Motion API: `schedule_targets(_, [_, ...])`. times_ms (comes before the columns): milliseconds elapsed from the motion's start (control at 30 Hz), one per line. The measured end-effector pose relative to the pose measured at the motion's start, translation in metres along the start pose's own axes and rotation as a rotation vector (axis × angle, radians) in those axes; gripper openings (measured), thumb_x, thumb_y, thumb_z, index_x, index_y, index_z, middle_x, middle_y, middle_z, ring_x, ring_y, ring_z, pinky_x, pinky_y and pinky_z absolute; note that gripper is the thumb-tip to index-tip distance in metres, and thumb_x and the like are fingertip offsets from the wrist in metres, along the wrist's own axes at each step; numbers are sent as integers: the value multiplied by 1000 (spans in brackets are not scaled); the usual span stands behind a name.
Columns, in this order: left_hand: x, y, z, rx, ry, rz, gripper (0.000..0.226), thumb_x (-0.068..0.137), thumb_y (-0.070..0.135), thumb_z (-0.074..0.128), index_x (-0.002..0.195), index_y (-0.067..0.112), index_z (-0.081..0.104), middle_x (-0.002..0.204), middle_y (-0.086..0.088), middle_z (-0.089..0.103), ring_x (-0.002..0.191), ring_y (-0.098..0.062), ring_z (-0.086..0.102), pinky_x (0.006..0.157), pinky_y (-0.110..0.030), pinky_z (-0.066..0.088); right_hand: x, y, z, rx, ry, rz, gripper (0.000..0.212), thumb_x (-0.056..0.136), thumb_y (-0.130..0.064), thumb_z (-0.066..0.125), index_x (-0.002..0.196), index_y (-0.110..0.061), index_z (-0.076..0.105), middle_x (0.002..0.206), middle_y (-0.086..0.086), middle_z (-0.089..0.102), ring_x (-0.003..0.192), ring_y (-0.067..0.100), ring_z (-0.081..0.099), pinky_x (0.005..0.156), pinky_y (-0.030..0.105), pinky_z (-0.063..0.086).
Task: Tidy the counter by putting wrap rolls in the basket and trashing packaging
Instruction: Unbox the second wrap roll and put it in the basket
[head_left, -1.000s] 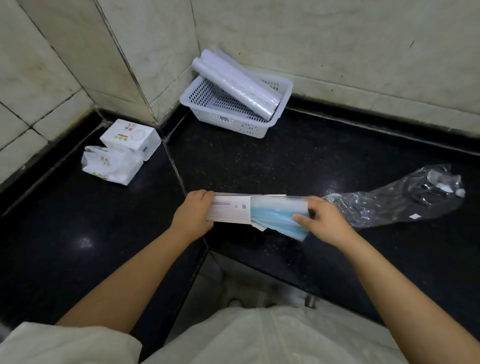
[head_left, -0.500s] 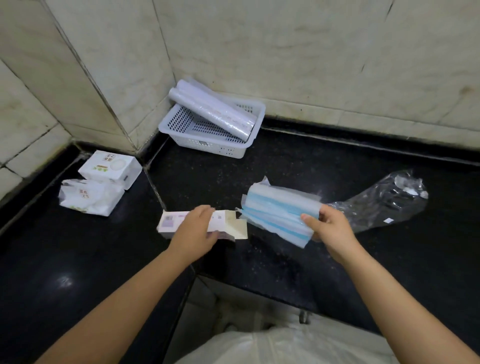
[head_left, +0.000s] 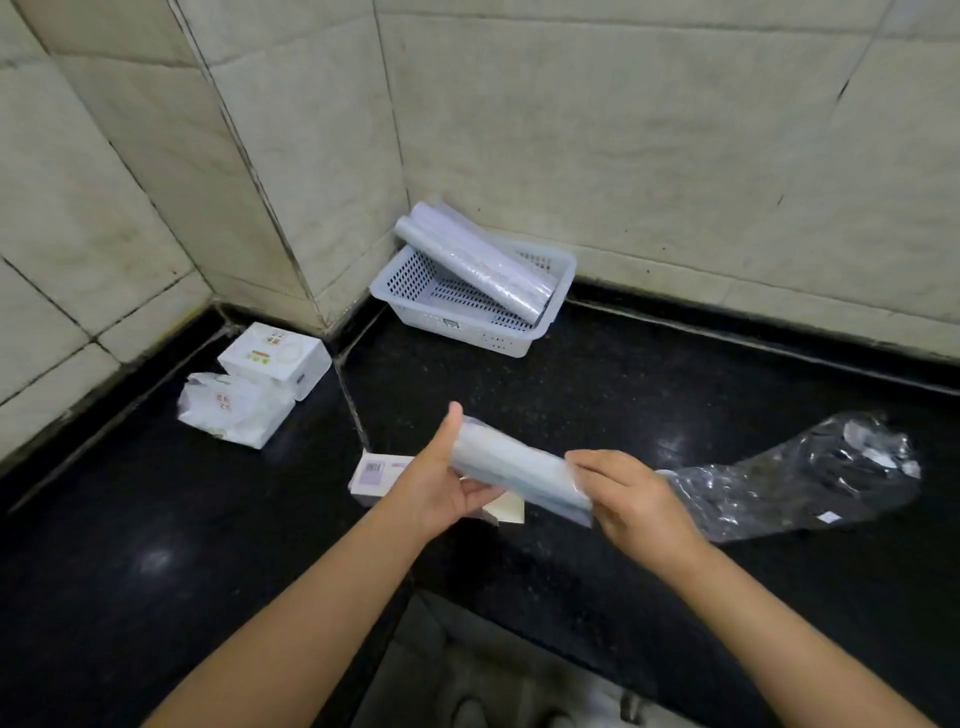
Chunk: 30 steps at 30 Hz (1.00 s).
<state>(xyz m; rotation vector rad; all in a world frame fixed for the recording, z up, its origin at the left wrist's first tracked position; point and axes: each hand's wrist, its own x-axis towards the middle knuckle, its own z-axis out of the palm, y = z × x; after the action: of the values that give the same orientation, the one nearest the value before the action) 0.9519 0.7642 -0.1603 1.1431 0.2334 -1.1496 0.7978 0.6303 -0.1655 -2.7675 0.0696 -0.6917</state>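
partly done: two wrap rolls (head_left: 480, 262) in basket (head_left: 410, 306) at 12 o'clock; third wrap roll (head_left: 511, 467) gripped by left hand (head_left: 436, 483), pinched by right hand (head_left: 631, 496); empty carton (head_left: 371, 475) and plastic bag (head_left: 795, 483) at 3 o'clock untrashed.

This looks like a home kitchen corner: a polished black speckled stone counter (head_left: 623, 415) runs in an L along walls of large cream marbled tiles (head_left: 623, 130) with dark grout, and a white perforated plastic basket (head_left: 415, 291) sits in the far corner.
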Motion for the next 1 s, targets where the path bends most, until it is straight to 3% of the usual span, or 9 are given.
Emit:
schedule_targets(100, [1,7,2,-6,57,72,40,88,15,58,125,4,47,97,-11,58,82,-22,61,63,-35,57,15,4,0,-33,16,-105,20,54,18,71,72,8,69,85,23,72,71,32,70,56,34,59])
schedule_targets(167, [2,14,5,4,103,133,39,90,8,55,127,4,45,92,-9,57,82,-20,58,73,-36,50,23,9,-2,9,-27,-131,17,63,8,72,79,5,70,95,23,70,83,31,68,66,34,59])
schedule_targets(267, [4,28,6,26,161,234,40,90,4,53,128,5,44,95,-8,58,95,-24,55,82,-38,46,35,19,-12,413,-192,153,39,67,-10,77,104,-10,64,121,1,52,112,12,50,92,15,43])
schedule_targets(400, [12,48,10,198,159,417,44,88,2,55,129,12,43,115,-9,53,107,-26,52,85,-42,50,74,32,-10,811,-309,508,31,82,-11,62,110,-19,51,99,-12,55,100,11,54,86,16,42])
schedule_targets(500, [24,61,15,287,79,498,39,86,0,56,121,14,49,105,-5,57,98,-22,56,77,-35,53,113,39,1,703,-499,497,31,84,-18,61,114,-12,53,84,-13,52,83,8,53,74,16,42])
schedule_targets(600, [41,81,14,287,40,529,29,84,-1,57,100,24,56,101,-4,58,93,-19,58,69,-29,53,146,49,14,600,-598,428,12,82,-21,62,91,-16,57,78,-10,49,74,7,49,64,16,39])
schedule_targets(700, [66,104,7,339,81,519,28,83,1,60,104,20,57,102,-4,59,95,-19,59,74,-30,54,174,63,29,602,-589,478,11,80,-18,62,76,-19,52,78,-5,51,73,8,49,64,19,39])
schedule_targets(833, [107,131,5,366,37,486,33,85,-1,58,116,6,53,108,-12,60,95,-22,61,79,-33,54,209,86,50,739,-666,604,9,80,-11,58,86,-17,53,86,-3,54,81,10,53,72,20,44])
schedule_targets(1000, [161,177,7,609,-62,491,27,84,1,62,109,10,56,110,-11,59,103,-25,57,95,-43,49,249,118,66,780,-770,739,43,69,-11,57,110,-22,47,110,1,55,107,19,51,89,25,43])
